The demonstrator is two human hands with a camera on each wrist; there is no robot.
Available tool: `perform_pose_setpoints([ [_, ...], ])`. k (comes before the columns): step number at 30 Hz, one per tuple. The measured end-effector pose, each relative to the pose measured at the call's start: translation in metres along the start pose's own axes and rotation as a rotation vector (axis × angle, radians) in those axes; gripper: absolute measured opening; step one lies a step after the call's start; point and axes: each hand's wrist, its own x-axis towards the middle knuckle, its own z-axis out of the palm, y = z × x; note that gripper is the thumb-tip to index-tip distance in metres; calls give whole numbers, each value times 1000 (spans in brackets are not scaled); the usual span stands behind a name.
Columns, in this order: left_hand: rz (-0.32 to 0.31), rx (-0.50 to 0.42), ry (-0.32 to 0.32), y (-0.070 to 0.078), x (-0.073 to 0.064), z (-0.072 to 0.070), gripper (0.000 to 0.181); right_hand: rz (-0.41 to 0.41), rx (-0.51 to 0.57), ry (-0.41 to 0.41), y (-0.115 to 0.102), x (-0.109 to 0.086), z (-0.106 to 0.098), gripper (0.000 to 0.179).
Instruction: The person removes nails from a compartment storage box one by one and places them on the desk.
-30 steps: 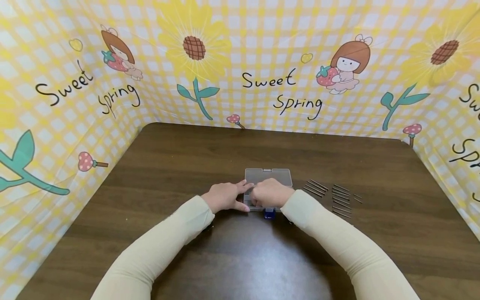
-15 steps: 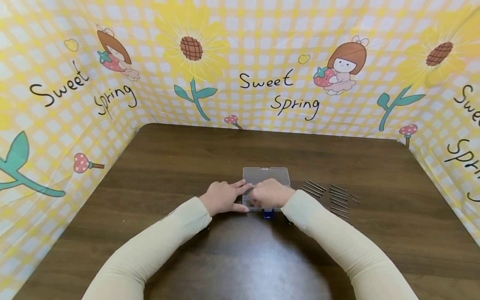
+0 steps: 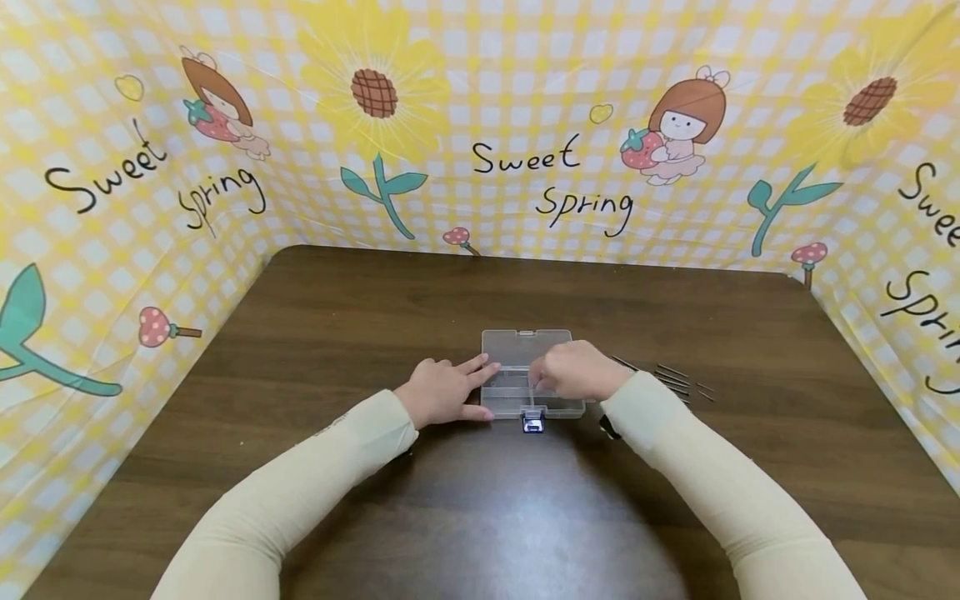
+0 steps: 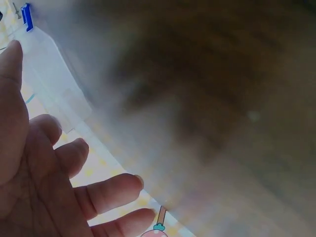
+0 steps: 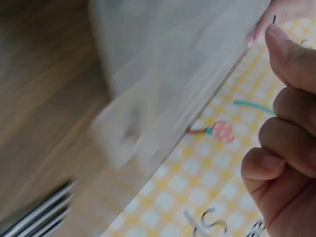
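A clear plastic compartment box (image 3: 558, 406) stands with its lid (image 3: 517, 348) folded back and a blue clasp (image 3: 533, 424) hanging at the front. Spread fingers of my left hand (image 3: 438, 393) rest along its left edge, thumb at the front corner. In the left wrist view, the left palm and fingers (image 4: 108, 195) lie relaxed beside the box. My right hand (image 3: 581, 371) is over the box's right half, its fingers curled. Past the right thumb tip (image 5: 279, 42) shows a short thin dark metal rod (image 5: 274, 19), apparently pinched there.
Several thin metal rods (image 3: 671, 374) lie on the brown table (image 3: 375, 308) right of the box, partly behind the right sleeve (image 3: 663, 425). Two shorter ones (image 3: 705, 391) lie further right. A patterned yellow cloth (image 3: 510, 192) walls the table's back and sides.
My right hand has moved right from the box's left compartments, uncovering them and the clasp. My left hand has stayed at the left edge. The head view has shifted slightly.
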Motion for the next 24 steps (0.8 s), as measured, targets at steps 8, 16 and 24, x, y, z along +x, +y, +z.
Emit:
perform_pose_setpoints([
  [8,12,-6,10,-3,0,3,80,95,53,61,28,-40,-4,11],
  [16,24,-24,16,-3,0,5,80,223,89,60,54,-97,-7,10],
  [24,39,-41,34,-4,-3,4,79,365,112,24,76,-151,-10,8],
])
